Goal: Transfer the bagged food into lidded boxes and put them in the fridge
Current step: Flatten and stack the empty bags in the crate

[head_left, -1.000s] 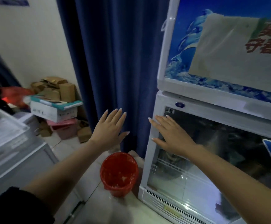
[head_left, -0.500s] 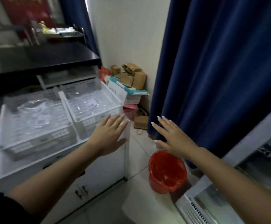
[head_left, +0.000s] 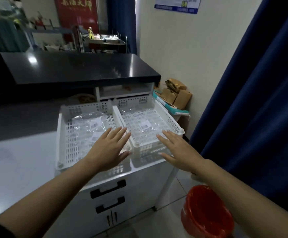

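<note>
Two white perforated trays sit side by side on a white counter. The left tray (head_left: pixel 66 134) holds clear plastic bags (head_left: pixel 90 124) with barcode labels. The right tray (head_left: pixel 171 123) holds another clear bag (head_left: pixel 145 125). My left hand (head_left: pixel 109 149) hovers flat over the near end of the left tray, fingers spread and empty. My right hand (head_left: pixel 177 151) hovers over the near right corner of the right tray, also empty with fingers apart. No fridge or lidded box is in view.
The white counter (head_left: pixel 19 162) has drawers with black handles (head_left: pixel 108 188) below. A black countertop (head_left: pixel 79 67) rises behind the trays. A red bucket (head_left: pixel 206 212) stands on the floor at right, beside a blue curtain (head_left: pixel 259 117). Cardboard boxes (head_left: pixel 175 95) are stacked in the corner.
My view has swung left from the fridge door, past the curtain, to the counter. Both open hands have come over the two white trays.
</note>
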